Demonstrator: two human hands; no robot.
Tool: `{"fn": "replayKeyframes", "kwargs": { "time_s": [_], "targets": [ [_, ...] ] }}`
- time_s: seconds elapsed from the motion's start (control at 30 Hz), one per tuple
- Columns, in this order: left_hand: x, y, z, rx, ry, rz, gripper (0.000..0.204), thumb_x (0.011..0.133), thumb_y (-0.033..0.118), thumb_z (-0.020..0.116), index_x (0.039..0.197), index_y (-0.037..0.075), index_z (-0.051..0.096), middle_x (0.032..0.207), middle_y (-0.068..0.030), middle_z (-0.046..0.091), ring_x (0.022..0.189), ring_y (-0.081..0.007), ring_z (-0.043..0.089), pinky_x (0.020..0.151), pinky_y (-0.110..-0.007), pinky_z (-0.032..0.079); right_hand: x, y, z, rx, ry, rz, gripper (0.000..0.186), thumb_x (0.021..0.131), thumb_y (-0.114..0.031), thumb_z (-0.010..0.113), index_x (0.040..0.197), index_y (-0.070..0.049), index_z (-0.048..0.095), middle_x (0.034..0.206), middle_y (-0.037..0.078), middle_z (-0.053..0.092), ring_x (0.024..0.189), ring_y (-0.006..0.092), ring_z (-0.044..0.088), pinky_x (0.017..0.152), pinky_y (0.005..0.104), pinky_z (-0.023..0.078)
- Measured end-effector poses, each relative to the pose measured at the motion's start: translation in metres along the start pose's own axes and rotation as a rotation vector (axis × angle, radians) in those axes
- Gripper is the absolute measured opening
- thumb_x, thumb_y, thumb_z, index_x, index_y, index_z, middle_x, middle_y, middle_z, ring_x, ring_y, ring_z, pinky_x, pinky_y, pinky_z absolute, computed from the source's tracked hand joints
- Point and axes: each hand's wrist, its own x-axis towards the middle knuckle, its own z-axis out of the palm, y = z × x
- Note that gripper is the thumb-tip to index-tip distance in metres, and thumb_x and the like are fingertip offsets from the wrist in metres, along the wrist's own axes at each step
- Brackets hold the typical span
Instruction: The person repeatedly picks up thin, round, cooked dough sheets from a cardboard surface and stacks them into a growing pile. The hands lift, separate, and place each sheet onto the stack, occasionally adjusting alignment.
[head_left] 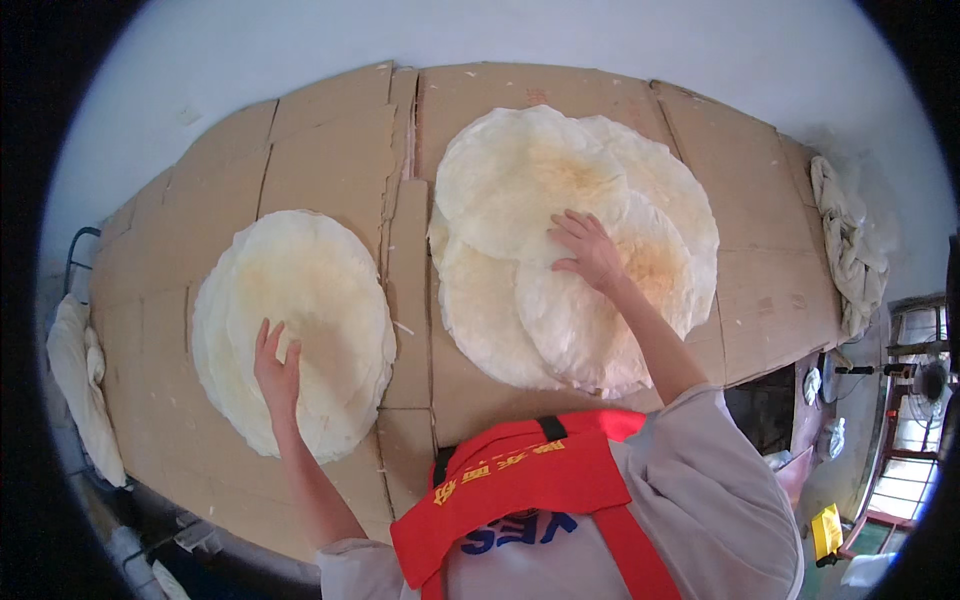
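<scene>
Two piles of large, thin, round flatbreads lie on a cardboard-covered table. Over the left flatbread pile (325, 270), which is stacked fairly evenly, my left hand (277, 368) hangs with its fingers apart and holds nothing. My right hand (588, 250) rests on or just above the right flatbread pile (530, 165), near where several sheets overlap. Its fingers are spread and nothing is in them. The right pile is wider, its pale sheets fanned out, some with light brown patches. Whether either hand actually touches the bread I cannot tell.
Flattened cardboard (330, 160) covers the table up to the pale wall (500, 30). Crumpled cloth (848, 245) lies at the right end, and another white cloth (80, 380) hangs at the left edge. A fan (928, 380) and a yellow object (827, 532) are at the far right.
</scene>
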Motion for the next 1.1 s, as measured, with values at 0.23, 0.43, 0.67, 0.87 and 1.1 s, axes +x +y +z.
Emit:
{"fn": "replayKeyframes", "kwargs": {
  "time_s": [0.23,0.43,0.67,0.87,1.1],
  "targets": [
    [-0.037,0.036,0.012,-0.33,0.0,-0.137,0.024,0.075,0.003,0.055,0.099,0.0,0.059,0.106,-0.0146,0.057,0.103,-0.0253,0.052,0.089,-0.031,0.038,0.012,0.008,0.017,-0.145,0.073,-0.191,0.031,0.072,-0.016,0.055,0.102,-0.008,0.055,0.109,0.006,0.052,0.104,0.0232,0.047,0.086,0.0368,0.039],
    [-0.028,0.109,0.073,-0.455,-0.311,0.06,0.026,0.076,0.003,0.054,0.101,0.001,0.058,0.106,-0.0113,0.057,0.097,-0.0196,0.055,0.082,-0.029,0.043,0.069,0.033,-0.017,-0.102,-0.034,0.262,0.019,0.073,-0.014,0.052,0.09,-0.01,0.059,0.081,0.01,0.06,0.076,0.028,0.057,0.066,0.0387,0.045],
    [-0.033,0.174,0.123,-1.085,-0.599,-0.158,0.046,0.082,0.015,0.054,0.124,0.004,0.039,0.116,-0.0083,0.051,0.102,-0.0196,0.051,0.086,-0.033,0.042,0.087,-0.067,-0.147,-0.134,-0.022,0.033,0.01,0.072,-0.012,0.048,0.076,-0.009,0.057,0.072,0.014,0.06,0.068,0.0302,0.06,0.058,0.0428,0.046],
    [-0.056,0.155,0.128,-1.421,-0.581,-0.556,0.039,0.08,0.013,0.056,0.115,0.003,0.043,0.109,-0.0077,0.052,0.094,-0.0169,0.054,0.074,-0.032,0.047,0.015,-0.14,-0.05,0.344,-0.307,0.042,0.012,0.075,-0.016,0.05,0.076,-0.007,0.057,0.072,0.017,0.058,0.07,0.0336,0.057,0.062,0.0436,0.044],
    [-0.076,0.065,0.156,-1.264,-0.404,-0.693,0.026,0.076,0.004,0.058,0.101,-0.002,0.056,0.094,-0.0088,0.06,0.081,-0.0195,0.059,0.072,-0.033,0.048,-0.007,-0.084,-0.005,1.203,-0.255,0.479,0.019,0.076,-0.018,0.058,0.087,-0.002,0.061,0.078,0.009,0.062,0.067,0.0188,0.06,0.06,0.0326,0.048]
  ]
}}
